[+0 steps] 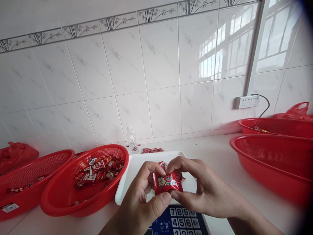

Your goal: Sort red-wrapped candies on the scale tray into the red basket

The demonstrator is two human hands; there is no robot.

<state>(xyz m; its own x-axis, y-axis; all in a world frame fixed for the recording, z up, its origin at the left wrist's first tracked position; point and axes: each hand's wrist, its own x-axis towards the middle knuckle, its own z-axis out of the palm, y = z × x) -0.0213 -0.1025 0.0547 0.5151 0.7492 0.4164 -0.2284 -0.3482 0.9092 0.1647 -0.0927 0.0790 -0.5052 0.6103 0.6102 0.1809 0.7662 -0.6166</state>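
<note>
Both of my hands pinch one small red candy packet (167, 183) with a cartoon figure on its front, held just above the white scale tray (127, 182). My left hand (139, 202) grips its left edge between thumb and fingers. My right hand (202, 189) grips the right edge the same way. A second red packet (163, 164) shows partly behind my fingers, over the tray. Below my hands is the scale's blue keypad (179, 223) with white number keys.
A red mesh basket (61, 195) holding several red candy packets stands left of the tray, another red basket (22, 182) beside it. Two red baskets (274, 160) stand at right. A small clear bottle (132, 141) and loose packets (153, 150) sit by the tiled wall.
</note>
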